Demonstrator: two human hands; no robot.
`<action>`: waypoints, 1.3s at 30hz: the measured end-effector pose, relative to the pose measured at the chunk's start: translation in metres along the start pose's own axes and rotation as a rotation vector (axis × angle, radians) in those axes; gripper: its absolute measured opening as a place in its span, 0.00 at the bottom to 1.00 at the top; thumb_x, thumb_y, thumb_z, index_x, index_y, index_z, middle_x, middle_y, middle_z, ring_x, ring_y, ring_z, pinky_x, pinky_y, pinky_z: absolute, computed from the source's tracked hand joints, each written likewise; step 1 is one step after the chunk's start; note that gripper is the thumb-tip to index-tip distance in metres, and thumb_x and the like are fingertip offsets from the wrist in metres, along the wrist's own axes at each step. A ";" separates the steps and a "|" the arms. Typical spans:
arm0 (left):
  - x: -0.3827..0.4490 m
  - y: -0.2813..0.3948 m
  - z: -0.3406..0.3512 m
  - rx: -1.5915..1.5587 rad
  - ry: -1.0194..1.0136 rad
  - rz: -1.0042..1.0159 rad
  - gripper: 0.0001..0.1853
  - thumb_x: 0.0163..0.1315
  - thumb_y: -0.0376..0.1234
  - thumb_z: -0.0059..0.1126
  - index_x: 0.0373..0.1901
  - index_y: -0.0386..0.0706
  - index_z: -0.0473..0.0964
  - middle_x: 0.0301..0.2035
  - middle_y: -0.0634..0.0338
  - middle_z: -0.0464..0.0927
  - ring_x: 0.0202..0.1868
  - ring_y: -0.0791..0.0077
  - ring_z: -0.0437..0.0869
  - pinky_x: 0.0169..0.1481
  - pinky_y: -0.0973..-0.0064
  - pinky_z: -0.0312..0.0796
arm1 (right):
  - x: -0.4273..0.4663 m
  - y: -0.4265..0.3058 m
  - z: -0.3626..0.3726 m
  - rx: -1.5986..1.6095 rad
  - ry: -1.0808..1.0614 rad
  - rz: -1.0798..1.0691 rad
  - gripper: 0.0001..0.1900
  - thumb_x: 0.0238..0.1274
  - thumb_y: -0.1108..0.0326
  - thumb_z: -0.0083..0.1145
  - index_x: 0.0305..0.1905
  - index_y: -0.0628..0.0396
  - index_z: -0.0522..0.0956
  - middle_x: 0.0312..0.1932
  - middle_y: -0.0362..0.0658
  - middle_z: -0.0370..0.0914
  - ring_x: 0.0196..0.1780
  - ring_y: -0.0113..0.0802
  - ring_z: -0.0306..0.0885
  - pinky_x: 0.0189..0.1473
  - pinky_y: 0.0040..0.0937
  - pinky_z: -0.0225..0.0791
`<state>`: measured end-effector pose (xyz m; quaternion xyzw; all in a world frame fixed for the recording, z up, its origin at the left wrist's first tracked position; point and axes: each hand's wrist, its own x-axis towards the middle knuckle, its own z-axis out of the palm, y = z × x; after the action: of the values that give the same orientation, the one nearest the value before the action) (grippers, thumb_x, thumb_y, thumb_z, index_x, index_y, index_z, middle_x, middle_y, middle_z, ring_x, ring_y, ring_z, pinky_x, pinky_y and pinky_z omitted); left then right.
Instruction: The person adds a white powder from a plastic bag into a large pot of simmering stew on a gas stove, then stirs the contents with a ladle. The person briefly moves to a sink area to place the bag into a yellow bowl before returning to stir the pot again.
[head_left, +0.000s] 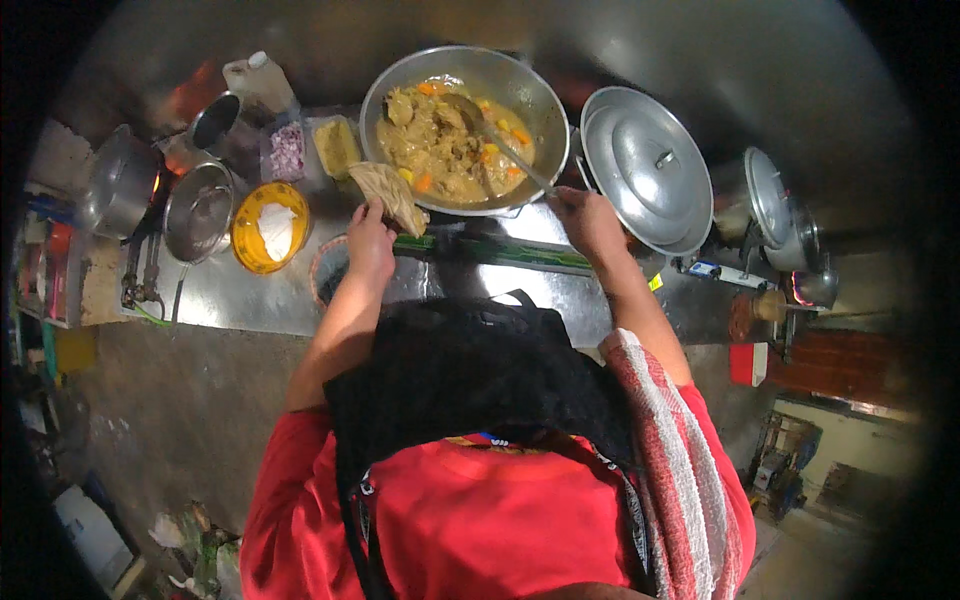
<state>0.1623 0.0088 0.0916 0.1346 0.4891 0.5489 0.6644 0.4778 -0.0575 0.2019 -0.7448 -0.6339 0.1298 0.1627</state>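
A large metal pan (555, 142) holds a stew (442, 150) of pieces in yellowish sauce with orange and yellow chunks. My right hand (589, 221) grips the handle end of a long metal ladle (514, 154), whose bowl lies in the stew. At the pan's lower left rim, my left hand (371, 240) holds a folded tan cloth (386, 195); whether the cloth touches the rim I cannot tell. Left of the pan are a container of yellowish contents (336, 148) and a clear container of chopped purple onion (287, 152).
A big lidded metal pot (645, 169) stands right of the pan, with more lidded pots (765, 195) beyond. To the left are a yellow bowl (244, 247) with something white, a metal basin (196, 217), a pot (120, 187) near a flame and a plastic jug (259, 82).
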 end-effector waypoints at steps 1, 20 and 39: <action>-0.003 0.000 -0.001 0.000 -0.003 0.002 0.10 0.71 0.39 0.54 0.46 0.44 0.74 0.32 0.67 0.74 0.31 0.81 0.72 0.28 0.80 0.61 | -0.007 -0.010 -0.019 -0.069 0.016 0.045 0.13 0.62 0.58 0.59 0.45 0.55 0.83 0.34 0.58 0.81 0.43 0.56 0.81 0.45 0.51 0.72; -0.009 0.007 0.006 -0.081 -0.045 -0.028 0.07 0.71 0.39 0.53 0.44 0.48 0.73 0.32 0.69 0.72 0.30 0.81 0.71 0.32 0.79 0.62 | 0.003 -0.024 0.013 0.697 -0.399 0.436 0.20 0.69 0.60 0.56 0.59 0.60 0.77 0.17 0.43 0.74 0.14 0.33 0.69 0.17 0.33 0.61; -0.004 -0.003 0.004 -0.156 0.068 -0.038 0.06 0.69 0.38 0.55 0.40 0.48 0.72 0.30 0.69 0.66 0.29 0.81 0.69 0.33 0.78 0.63 | -0.101 -0.060 -0.085 -0.202 -0.294 0.094 0.20 0.64 0.65 0.56 0.60 0.39 0.78 0.45 0.50 0.82 0.46 0.51 0.81 0.47 0.44 0.74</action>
<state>0.1679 0.0056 0.0931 0.0542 0.4697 0.5770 0.6660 0.4412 -0.1553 0.3032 -0.7591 -0.6253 0.1803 -0.0137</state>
